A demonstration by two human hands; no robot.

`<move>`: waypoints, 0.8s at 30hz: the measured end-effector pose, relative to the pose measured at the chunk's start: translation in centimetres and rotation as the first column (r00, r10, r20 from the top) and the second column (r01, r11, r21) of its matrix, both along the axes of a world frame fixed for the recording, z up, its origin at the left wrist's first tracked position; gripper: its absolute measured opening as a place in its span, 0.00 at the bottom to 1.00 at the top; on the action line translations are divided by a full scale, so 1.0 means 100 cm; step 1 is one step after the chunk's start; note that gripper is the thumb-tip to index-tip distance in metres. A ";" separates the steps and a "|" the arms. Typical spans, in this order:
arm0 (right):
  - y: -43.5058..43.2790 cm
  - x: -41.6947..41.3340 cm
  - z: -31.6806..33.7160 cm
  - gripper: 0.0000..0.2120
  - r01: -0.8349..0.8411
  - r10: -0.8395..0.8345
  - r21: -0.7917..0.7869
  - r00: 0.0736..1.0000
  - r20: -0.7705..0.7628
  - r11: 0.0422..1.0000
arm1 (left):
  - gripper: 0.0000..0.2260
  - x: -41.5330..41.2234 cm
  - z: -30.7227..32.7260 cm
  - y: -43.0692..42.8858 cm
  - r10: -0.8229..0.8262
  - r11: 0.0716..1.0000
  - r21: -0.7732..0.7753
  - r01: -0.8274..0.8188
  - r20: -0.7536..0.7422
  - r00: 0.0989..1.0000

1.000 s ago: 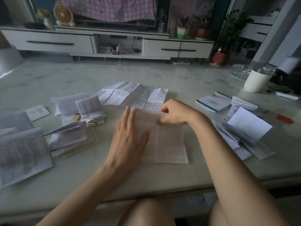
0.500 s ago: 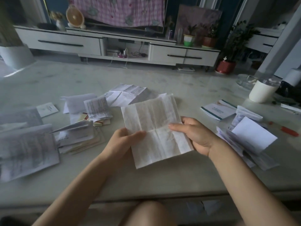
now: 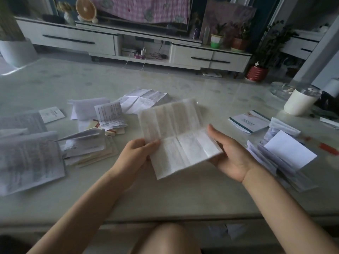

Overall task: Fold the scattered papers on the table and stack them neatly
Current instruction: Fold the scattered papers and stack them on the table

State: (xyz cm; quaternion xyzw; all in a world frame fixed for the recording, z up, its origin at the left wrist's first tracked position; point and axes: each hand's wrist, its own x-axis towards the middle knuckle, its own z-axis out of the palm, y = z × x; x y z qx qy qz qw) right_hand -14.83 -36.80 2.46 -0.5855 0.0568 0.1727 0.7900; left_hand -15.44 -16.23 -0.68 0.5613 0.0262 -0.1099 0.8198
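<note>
A creased, printed sheet of paper (image 3: 176, 136) is held above the pale table (image 3: 183, 198), opened out and tilted. My left hand (image 3: 139, 153) pinches its left edge, thumb on top. My right hand (image 3: 233, 156) lies palm up with straight fingers under the sheet's right corner, thumb off the paper. A pile of folded papers (image 3: 88, 149) sits to the left. Another unfolded sheet (image 3: 141, 101) lies behind the held one. Large printed sheets (image 3: 31, 162) lie at the far left.
A second pile of folded papers (image 3: 286, 153) sits at the right, with a booklet (image 3: 249, 121) behind it and a red pen-like object (image 3: 328, 148) beside it. A white cup (image 3: 299, 103) and a glass dish (image 3: 280, 88) stand at the far right.
The sheet was lifted off the table and opened out. My right hand's thumb has come off it, and the hand now lies open beneath its right corner.
</note>
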 end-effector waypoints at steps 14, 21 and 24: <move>0.008 -0.012 0.001 0.09 -0.023 0.085 -0.447 0.989 0.121 0.894 | 0.14 -0.005 0.022 0.018 -0.196 0.974 -0.129 0.185 -0.080 0.977; -0.009 -0.019 0.009 0.13 -0.068 0.130 -0.447 0.986 0.108 0.892 | 0.06 -0.004 0.015 0.016 -0.301 0.950 0.059 0.305 -0.074 0.951; -0.010 -0.021 0.008 0.18 -0.105 0.144 -0.314 0.984 0.102 0.943 | 0.08 -0.001 0.012 0.017 -0.219 0.975 0.035 0.222 -0.069 0.973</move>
